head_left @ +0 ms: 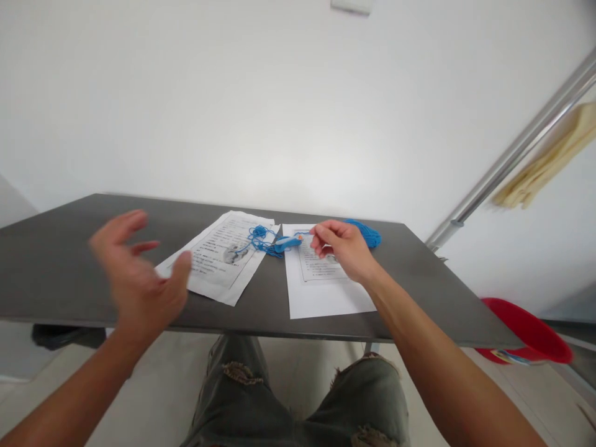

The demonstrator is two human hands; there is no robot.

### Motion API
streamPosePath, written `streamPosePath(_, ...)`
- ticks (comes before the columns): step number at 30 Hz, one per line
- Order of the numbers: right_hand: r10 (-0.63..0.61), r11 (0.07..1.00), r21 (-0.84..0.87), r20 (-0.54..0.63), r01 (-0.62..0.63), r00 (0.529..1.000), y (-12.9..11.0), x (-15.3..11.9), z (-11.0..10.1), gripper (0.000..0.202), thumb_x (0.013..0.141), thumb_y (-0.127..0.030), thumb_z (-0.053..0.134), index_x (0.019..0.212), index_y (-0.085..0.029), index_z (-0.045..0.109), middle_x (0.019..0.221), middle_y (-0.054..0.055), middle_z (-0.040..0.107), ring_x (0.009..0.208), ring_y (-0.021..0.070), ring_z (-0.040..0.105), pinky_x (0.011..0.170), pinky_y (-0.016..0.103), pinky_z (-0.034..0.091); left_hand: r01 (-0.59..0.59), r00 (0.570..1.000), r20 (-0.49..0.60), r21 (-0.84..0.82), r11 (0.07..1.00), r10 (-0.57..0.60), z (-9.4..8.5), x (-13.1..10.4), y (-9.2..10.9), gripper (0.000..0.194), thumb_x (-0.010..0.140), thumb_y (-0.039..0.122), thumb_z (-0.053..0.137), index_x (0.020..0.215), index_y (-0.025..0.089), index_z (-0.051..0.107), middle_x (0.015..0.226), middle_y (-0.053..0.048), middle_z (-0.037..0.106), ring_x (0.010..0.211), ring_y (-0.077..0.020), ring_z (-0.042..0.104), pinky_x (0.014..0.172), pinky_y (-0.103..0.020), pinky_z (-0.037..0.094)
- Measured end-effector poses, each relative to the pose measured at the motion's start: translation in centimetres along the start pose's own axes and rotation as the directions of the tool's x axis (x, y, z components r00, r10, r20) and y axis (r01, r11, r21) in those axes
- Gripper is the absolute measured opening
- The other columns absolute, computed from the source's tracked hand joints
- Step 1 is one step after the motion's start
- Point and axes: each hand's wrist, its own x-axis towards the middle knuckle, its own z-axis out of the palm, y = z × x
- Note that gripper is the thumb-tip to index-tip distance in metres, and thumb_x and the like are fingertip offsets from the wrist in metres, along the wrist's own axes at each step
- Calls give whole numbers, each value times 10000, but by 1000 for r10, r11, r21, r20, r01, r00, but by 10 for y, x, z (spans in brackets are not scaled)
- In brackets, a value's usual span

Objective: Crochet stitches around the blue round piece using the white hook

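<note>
My left hand (142,276) hangs in the air over the front left of the table, fingers spread and thumb apart, slightly blurred, with nothing in it. My right hand (342,245) is above the right printed sheet (321,301), thumb and fingertips pinched together. A thin blue yarn strand runs to those fingertips from a small blue bundle (289,243) with a pale strip and an orange tip. Left of the bundle, loose tangled blue yarn (261,234) lies partly on the left printed sheet (218,276). Behind my right hand is a thicker blue yarn skein (365,234), partly hidden.
The dark grey table (261,304) stands against a white wall (261,112). A metal pole (512,158) slants at the right, with cream-coloured gloves (544,164) beside it. A red basin (521,323) stands on the floor at the right. My knees are under the table's front edge.
</note>
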Motion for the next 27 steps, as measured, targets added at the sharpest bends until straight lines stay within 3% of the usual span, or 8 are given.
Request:
streamPosePath(2, -11, 995, -97, -59, 6, 998, 19, 28, 1, 311, 1019, -404, 510, 991, -131, 655, 797, 54, 706, 616, 119, 600, 594, 261, 515, -160, 986, 53, 35, 986, 158, 66, 28, 3, 708, 772, 155, 776, 1417, 83, 493, 1463, -214, 501, 1274, -309, 541, 937, -428, 526)
streamPosePath(5, -88, 958, -278, -36, 75, 995, 38, 59, 4, 208, 1005, -265, 536, 1013, -122, 686, 910, 81, 729, 782, 159, 632, 754, 321, 537, -193, 965, 178, -4, 981, 191, 148, 59, 3, 603, 793, 107, 656, 1371, 112, 485, 1393, -193, 537, 1244, -280, 563, 893, -397, 534)
streamPosePath(9, -178, 854, -448, 226, 265, 958, 48, 76, 9, 135, 893, -139, 723, 1023, -124, 758, 1018, 96, 757, 997, 225, 636, 977, 396, 481, -208, 916, 352, 7, 978, 192, 201, 73, -17, 446, 825, 142, 592, 1270, 137, 562, 1287, -169, 598, 1163, -278, 600, 868, -402, 542)
streamPosePath(14, -198, 745, -513, 439, 426, 876, 64, 77, 7, 129, 921, -124, 707, 1035, -132, 766, 946, 90, 754, 963, 244, 636, 964, 413, 481, -222, 824, 530, -20, 975, 198, 200, 62, -43, 382, 837, 271, 665, 1183, 110, 649, 1148, -151, 685, 1003, -271, 650, 848, -410, 530)
streamPosePath(18, -236, 718, -518, 447, 464, 863, 80, 73, 1, 195, 1017, -174, 587, 1112, -133, 752, 1002, 134, 753, 980, 254, 647, 934, 410, 512, -134, 609, 788, -8, 991, 89, 192, 55, -46, 530, 852, 503, 726, 1233, 142, 652, 1023, -87, 730, 905, -250, 670, 815, -392, 518)
streamPosePath(21, -294, 706, -509, 421, 492, 858, 89, 68, -7, 256, 1058, -232, 534, 1150, -157, 760, 1013, 129, 767, 977, 253, 669, 907, 400, 532, -75, 481, 877, 28, 997, 11, 193, 54, -45, 589, 792, 505, 791, 1252, 164, 656, 967, -52, 735, 858, -238, 680, 781, -368, 503)
streamPosePath(23, -331, 717, -493, 383, 494, 863, 92, 65, -12, 255, 1057, -254, 548, 1145, -177, 774, 997, 108, 787, 951, 246, 692, 885, 385, 540, -74, 448, 894, 58, 996, -19, 194, 54, -44, 547, 768, 437, 809, 1231, 178, 678, 942, -37, 736, 833, -230, 679, 757, -353, 492)
streamPosePath(27, -245, 840, -433, 237, 328, 940, 91, 61, -17, 194, 1014, -273, 629, 1112, -230, 792, 1046, 59, 815, 955, 230, 733, 887, 362, 540, 4, 459, 884, 100, 995, -91, 195, 53, -43, 429, 765, 334, 789, 1164, 191, 724, 904, -25, 747, 806, -212, 689, 729, -322, 489)
